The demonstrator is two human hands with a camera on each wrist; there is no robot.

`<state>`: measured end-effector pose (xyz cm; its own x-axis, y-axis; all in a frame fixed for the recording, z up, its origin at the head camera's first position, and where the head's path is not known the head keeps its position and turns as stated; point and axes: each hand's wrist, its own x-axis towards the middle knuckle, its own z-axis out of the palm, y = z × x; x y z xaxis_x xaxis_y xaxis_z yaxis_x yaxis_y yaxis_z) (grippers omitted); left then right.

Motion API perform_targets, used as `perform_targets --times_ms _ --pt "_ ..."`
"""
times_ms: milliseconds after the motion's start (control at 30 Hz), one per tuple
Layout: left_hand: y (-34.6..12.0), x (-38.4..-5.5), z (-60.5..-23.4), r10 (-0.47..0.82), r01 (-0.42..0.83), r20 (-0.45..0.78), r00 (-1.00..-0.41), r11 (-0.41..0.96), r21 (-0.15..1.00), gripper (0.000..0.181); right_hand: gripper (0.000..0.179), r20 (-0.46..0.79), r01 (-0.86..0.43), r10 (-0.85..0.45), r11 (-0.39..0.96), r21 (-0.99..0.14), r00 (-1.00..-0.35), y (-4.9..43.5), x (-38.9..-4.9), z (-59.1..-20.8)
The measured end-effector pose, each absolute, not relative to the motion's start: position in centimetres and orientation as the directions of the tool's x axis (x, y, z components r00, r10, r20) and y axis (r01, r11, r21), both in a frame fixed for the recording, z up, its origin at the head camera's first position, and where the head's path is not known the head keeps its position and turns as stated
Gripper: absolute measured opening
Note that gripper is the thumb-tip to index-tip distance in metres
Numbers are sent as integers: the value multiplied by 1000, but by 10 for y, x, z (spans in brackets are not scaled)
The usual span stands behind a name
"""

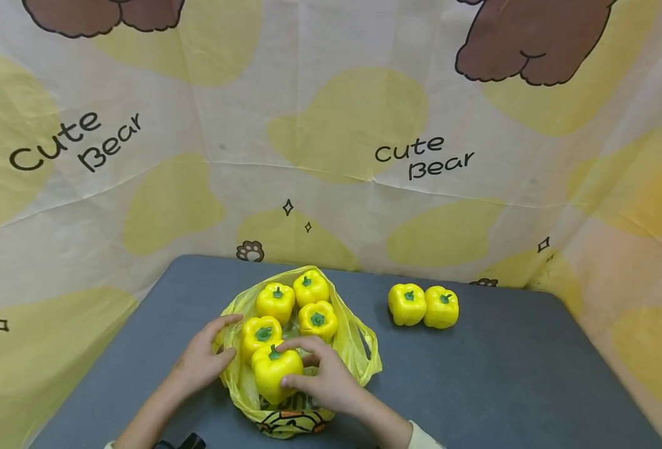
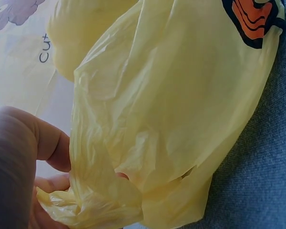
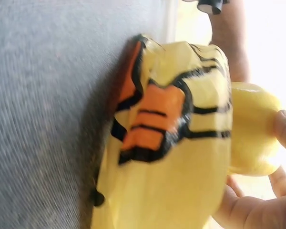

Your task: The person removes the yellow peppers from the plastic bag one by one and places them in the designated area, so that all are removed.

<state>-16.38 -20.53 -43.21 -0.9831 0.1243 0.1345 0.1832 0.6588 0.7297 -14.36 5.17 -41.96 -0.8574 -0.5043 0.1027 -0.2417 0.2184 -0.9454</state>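
A yellow plastic bag [image 1: 367, 355] with a printed orange and black figure lies open on the table. Several yellow bell peppers with green stems, one of them this bell pepper [image 1: 317, 319], sit inside it. My right hand [image 1: 331, 377] grips another yellow bell pepper [image 1: 271, 377], thumb on one side and fingers on the other, over the near part of the bag's mouth. At the bag's left rim, my left hand [image 1: 198, 358] holds the plastic, its fingers curled round the bag's edge [image 2: 93, 191] in the left wrist view.
Two more yellow bell peppers stand side by side, a left one [image 1: 407, 304] and a right one [image 1: 441, 307], on the grey table [image 1: 477, 386] right of the bag. A cloth [image 1: 331, 125] printed with bears hangs behind the table. A black object [image 1: 192, 441] shows at the bottom edge.
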Motion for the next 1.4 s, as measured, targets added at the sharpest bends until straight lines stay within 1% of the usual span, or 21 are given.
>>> perform_targets --times_ms 200,467,767,1067,1400 --pt "-207 -164 -432 121 201 161 -979 669 715 53 38 124 -253 -485 210 -944 -866 62 -149 -412" --pt "-207 -164 -431 120 188 146 -982 676 712 53 42 133 -230 -438 176 -957 -889 81 -156 -398" --pt "-208 -163 -430 125 194 149 -981 666 720 53 42 234 -318 -356 201 -927 -905 107 -164 -389" --pt "-208 -163 -431 120 191 149 -981 678 710 53 44 225 -289 -308 180 -940 -924 137 -168 -375" --pt "-208 -163 -431 115 171 127 -985 687 706 52 47 216 -254 -187 206 -945 -958 170 -173 -360"
